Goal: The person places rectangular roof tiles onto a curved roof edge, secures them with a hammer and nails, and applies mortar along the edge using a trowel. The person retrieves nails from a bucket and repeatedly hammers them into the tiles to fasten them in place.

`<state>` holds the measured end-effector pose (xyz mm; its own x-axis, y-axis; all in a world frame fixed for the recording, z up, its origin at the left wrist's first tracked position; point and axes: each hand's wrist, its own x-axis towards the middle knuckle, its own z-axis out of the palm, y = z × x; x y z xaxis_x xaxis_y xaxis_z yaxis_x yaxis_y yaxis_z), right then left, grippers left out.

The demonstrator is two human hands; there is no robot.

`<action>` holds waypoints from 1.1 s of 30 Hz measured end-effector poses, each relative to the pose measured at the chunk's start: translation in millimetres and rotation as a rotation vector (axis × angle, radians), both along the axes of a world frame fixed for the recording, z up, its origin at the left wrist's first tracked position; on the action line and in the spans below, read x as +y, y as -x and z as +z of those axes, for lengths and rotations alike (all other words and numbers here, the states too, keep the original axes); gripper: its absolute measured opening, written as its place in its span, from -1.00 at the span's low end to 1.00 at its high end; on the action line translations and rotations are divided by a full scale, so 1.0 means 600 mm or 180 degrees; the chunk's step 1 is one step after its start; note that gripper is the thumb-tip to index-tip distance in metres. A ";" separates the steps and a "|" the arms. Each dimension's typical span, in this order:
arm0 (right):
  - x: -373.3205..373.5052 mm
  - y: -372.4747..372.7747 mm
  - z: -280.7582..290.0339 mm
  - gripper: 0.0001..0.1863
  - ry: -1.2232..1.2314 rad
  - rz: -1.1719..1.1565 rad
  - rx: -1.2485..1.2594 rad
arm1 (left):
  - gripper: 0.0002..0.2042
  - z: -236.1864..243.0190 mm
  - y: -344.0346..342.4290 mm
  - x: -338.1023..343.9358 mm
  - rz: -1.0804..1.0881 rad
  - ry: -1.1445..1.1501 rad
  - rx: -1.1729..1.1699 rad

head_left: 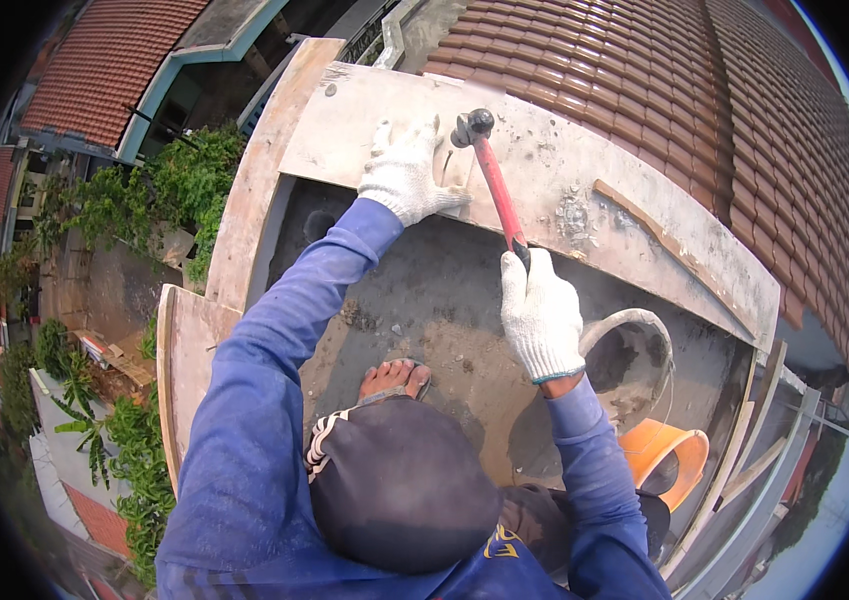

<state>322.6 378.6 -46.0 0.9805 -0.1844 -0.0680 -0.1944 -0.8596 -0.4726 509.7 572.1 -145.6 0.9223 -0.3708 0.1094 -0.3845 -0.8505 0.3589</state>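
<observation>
My right hand (541,315), in a white knitted glove, is closed round the dark grip of a hammer (498,188). The hammer has a red handle, and its dark metal head is over the pale board (344,130) along the far side. My left hand (406,175), also gloved, lies on that board near its inner edge, with fingers stretched and thumb out to the right. Between the left hand and the hammer head, a thin dark nail (447,159) stands at the board. The hammer head is to the right of the nail, apart from it.
A loose wooden strip (664,245) lies on the board's right part. An orange bucket (679,458) and a pale curved hose (649,322) are at the right. Dusty concrete (454,340) is underfoot. Low board walls (244,240) edge a drop at left; a brown tiled roof (614,80) adjoins beyond.
</observation>
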 end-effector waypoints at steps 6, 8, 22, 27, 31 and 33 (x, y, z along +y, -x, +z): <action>0.019 -0.023 0.167 -0.60 -0.1152 -0.0321 -0.1415 | 0.22 -0.007 0.002 0.016 -0.0069 -0.0058 0.0048; 0.015 -0.022 0.168 -0.61 -0.1797 -0.0441 -0.1813 | 0.25 -0.013 -0.001 0.012 -0.0065 -0.0018 0.0016; 0.010 0.017 -0.023 -0.66 -0.0578 -0.0356 -0.0472 | 0.23 -0.001 -0.003 -0.004 -0.0025 0.0363 0.0199; 0.031 -0.004 0.010 -0.64 -0.0569 -0.0111 0.0224 | 0.37 -0.014 -0.005 0.025 -0.0008 0.0056 0.0378; 0.034 0.021 -0.014 -0.64 -0.0723 -0.0408 -0.0705 | 0.40 -0.007 -0.007 -0.004 -0.0057 0.0163 0.0363; 0.004 0.003 -0.084 -0.58 0.0053 -0.0157 0.0728 | 0.45 -0.015 -0.002 0.001 -0.0043 0.0383 0.0446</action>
